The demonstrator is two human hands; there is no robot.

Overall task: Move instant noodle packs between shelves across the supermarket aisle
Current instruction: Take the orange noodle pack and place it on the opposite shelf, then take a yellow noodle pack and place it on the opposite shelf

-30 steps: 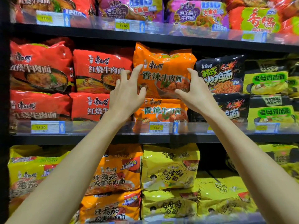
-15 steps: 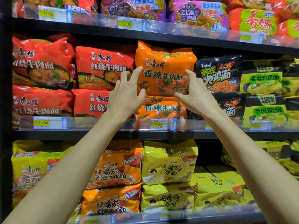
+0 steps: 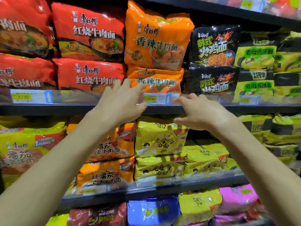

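Note:
Two orange noodle multipacks are stacked on the shelf in front of me, the upper orange pack (image 3: 156, 38) standing tilted on the lower orange pack (image 3: 156, 80). My left hand (image 3: 120, 103) is spread open just below and left of the lower pack, in front of the shelf's clear front rail. My right hand (image 3: 203, 111) is open too, fingers apart, below the pack's right side at the shelf edge. Neither hand holds anything, and both are apart from the orange packs.
Red packs (image 3: 88, 35) fill the shelf to the left, black packs (image 3: 213, 46) and yellow-green packs (image 3: 255, 57) to the right. A clear rail with a price tag (image 3: 156, 98) fronts the shelf. Yellow packs (image 3: 161, 139) and orange packs sit on the shelf below.
Both hands have let go of the upper orange pack's sides and dropped to the shelf's edge. The view has moved closer and tilted down.

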